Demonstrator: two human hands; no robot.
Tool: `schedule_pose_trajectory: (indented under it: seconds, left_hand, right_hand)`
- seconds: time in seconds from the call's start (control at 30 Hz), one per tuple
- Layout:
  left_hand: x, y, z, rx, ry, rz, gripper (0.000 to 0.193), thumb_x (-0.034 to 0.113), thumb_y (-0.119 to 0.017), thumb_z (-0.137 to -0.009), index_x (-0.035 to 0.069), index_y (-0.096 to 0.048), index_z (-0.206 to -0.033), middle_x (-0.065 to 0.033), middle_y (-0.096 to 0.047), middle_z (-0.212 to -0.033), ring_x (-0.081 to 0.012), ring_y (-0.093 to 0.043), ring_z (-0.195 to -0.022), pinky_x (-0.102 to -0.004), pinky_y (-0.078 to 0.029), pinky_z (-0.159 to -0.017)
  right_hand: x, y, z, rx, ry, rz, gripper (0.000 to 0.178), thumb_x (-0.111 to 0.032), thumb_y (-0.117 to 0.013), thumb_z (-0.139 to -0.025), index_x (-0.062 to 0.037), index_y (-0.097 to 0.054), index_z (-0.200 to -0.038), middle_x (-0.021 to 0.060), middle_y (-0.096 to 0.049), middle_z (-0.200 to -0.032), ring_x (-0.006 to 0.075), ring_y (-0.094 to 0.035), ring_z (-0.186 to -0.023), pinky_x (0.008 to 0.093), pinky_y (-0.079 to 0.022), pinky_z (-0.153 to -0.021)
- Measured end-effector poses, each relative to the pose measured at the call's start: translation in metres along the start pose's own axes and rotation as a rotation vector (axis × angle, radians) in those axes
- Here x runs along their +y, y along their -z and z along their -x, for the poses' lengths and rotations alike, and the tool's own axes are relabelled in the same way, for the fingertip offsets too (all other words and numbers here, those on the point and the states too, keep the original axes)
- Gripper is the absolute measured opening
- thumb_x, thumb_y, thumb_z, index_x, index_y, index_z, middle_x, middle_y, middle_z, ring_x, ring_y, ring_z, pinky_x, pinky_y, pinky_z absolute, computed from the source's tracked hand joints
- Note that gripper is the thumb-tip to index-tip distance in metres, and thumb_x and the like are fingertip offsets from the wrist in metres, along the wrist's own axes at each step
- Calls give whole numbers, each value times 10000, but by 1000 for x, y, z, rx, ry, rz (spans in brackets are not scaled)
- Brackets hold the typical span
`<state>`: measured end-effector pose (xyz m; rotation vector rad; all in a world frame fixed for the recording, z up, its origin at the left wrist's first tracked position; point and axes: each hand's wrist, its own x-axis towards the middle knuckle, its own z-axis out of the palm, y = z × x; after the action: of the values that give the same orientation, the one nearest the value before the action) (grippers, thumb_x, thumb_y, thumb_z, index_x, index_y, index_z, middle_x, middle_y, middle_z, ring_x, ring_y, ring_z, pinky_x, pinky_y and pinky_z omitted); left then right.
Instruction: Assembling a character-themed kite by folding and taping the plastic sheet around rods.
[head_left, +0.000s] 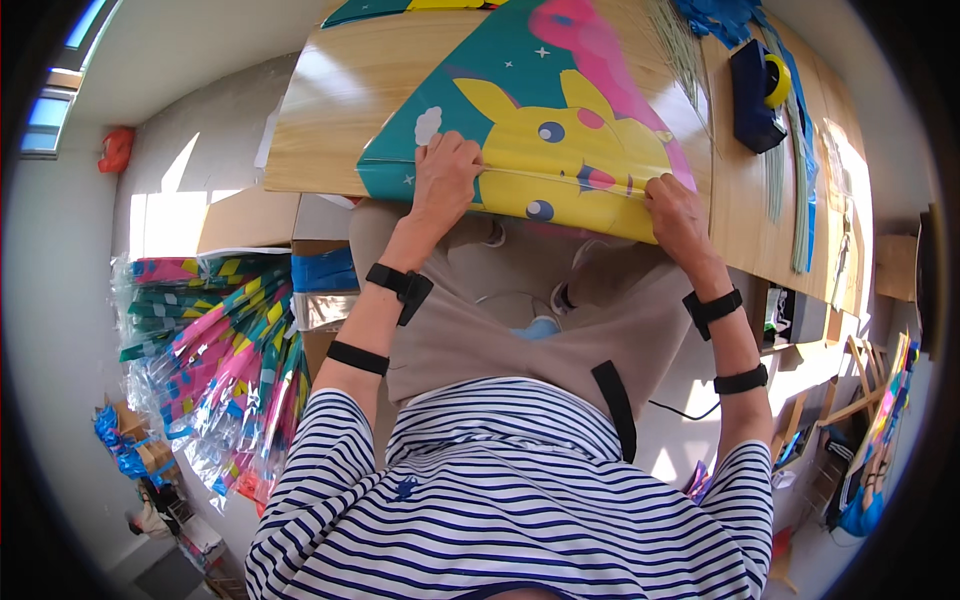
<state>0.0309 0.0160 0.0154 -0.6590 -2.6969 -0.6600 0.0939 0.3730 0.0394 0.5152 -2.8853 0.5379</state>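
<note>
A triangular kite sheet (560,130) in teal, pink and yellow, printed with a yellow cartoon animal, lies on the wooden table and overhangs its near edge. My left hand (447,180) has its fingers curled onto the sheet at the left, where teal meets yellow. At the right corner my right hand (680,210) pinches the sheet's near edge. A thin pale line, a fold or a rod, crosses the sheet between both hands; I cannot tell which. The near strip of the sheet below that line hangs over my lap.
A dark blue tape dispenser (757,98) with yellow tape stands on the table (320,120) at the right, beside long thin sticks (803,200) and blue material (722,18). Plastic-wrapped colourful kites (225,340) pile up at the left, next to a cardboard box (247,221).
</note>
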Motion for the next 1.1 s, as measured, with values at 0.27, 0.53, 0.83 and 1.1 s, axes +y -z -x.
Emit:
schedule_pose_trajectory:
  seconds: [0.27, 0.53, 0.83, 1.1]
  left_hand:
    - [0, -3, 1, -10, 42, 34, 126, 108, -730, -811, 115, -607, -837, -48, -547, -902, -283, -536, -930, -434, -374, -791]
    - [2, -3, 0, 0, 38, 35, 131, 108, -729, -807, 118, -600, -827, -50, -549, -896, -286, -538, -932, -431, -377, -794]
    - [2, -1, 1, 2, 45, 12, 129, 111, -732, -802, 117, -606, -826, -51, -550, -894, -290, -539, -933, -435, -381, -797]
    - [2, 0, 1, 1, 47, 17, 132, 95, -727, -802, 113, -599, -826, -53, -551, -895, -291, -539, -928, -435, -381, -792]
  right_hand:
    - [1, -13, 10, 150, -310, -46, 84, -92, -651, -836, -51, -609, -895, 159, -616, -880, 373, -620, -848, 470, -488, -721]
    - [0, -23, 8, 179, -394, -69, 59, -105, -623, -848, -52, -619, -874, 147, -642, -873, 373, -632, -849, 470, -494, -733]
    - [0, -31, 1, 212, -474, 37, 94, -130, -595, -878, -46, -633, -866, 166, -669, -890, 384, -646, -853, 486, -506, -727]
    - [1, -33, -4, 228, -544, 48, 105, -124, -596, -861, -38, -647, -829, 180, -684, -888, 391, -656, -848, 490, -517, -734]
